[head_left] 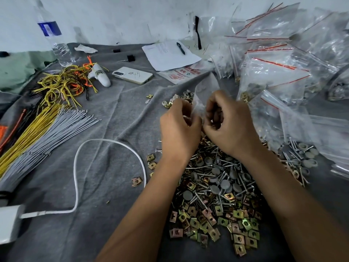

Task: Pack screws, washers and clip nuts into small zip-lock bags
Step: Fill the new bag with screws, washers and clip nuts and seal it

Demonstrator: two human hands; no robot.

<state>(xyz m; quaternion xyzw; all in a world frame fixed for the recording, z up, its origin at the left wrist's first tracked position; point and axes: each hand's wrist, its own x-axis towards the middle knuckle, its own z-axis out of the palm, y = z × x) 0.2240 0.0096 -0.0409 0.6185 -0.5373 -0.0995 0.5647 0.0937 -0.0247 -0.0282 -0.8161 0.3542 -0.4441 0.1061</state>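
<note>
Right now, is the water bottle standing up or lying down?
Standing up. The bottle stands on its base on the grey cloth, its top out of frame.

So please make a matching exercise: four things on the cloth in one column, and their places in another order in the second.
Things:
1. bottle
2. phone
3. pen
4. clip nuts

Places:
A. lying on the white paper
B. piled nearest the camera, between the forearms
C. upright at the far left, by the wall
D. flat on the cloth, left of the paper

Pairs: 1-C, 2-D, 3-A, 4-B
</note>
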